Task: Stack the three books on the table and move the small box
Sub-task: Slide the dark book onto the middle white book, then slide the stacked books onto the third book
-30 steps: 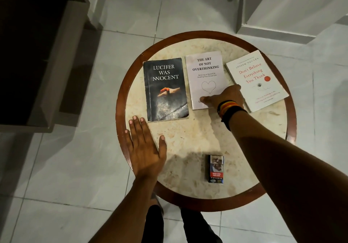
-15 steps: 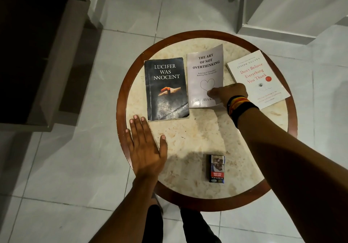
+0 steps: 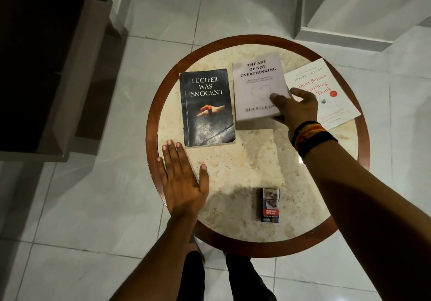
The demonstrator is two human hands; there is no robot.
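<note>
- Nearest, the person's dark trouser legs stand just below the near rim of the round table, which has a red-brown wooden edge around a pale stone top.
- Just inside that near edge the small box lies flat, alone, well apart from the books and from both hands.
- Left of it, the left hand rests palm down on the table's left rim, fingers spread flat and holding nothing; its fingertips end just short of the dark book.
- Further in, the dark book, titled "Lucifer Was Innocent", lies flat on the left part of the top.
- Beside it, the grey book, "The Art of Not Overthinking", is blurred and its near right corner is gripped by the right hand, thumb on the cover and fingers wrapped at the edge.
- Coloured bands circle the right wrist.
- Rightmost, the white book, "Don't Believe Everything You Think", lies flat and angled, partly under the right hand, its far corner reaching the rim.
- Beyond the table lie pale floor tiles.
</note>
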